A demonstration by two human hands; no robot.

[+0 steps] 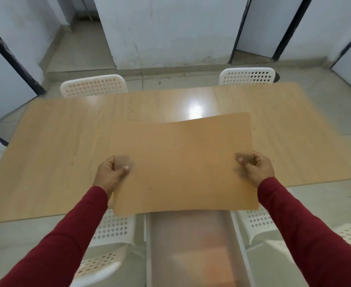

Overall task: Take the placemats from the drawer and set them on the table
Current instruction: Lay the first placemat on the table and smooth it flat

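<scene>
Your left hand (112,172) and right hand (255,168) pinch a thin, smooth, tan rectangular mat (182,162) above the glossy wood-grain surface (62,141).

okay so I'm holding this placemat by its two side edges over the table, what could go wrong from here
1. The placemat is thin and bows between the left hand and right hand; it might curl or land crooked.
2. Its near edge hangs past the table edge, above what looks like an open drawer; set down there, it could slide off.
3. Both hands only pinch the side edges, so a slip on one side could drop it.
</scene>
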